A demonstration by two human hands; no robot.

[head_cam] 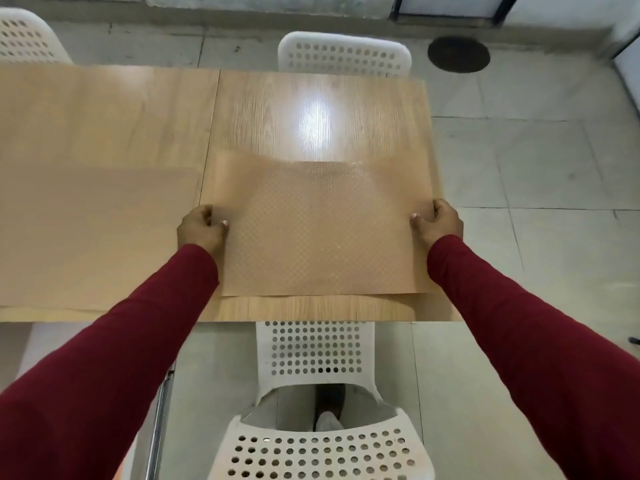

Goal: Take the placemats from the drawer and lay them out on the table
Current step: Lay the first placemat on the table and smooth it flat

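no readable text, no labels, brands, numbers or signs on anything in the head view

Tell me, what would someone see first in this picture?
First, two arms in dark red sleeves reaching forward, the left hand and right hand each pinching a side edge of a see-through dotted placemat over the near right part of the wooden table. Next, the bright glare on the table beyond it, and the white chair full of holes tucked under the near edge.
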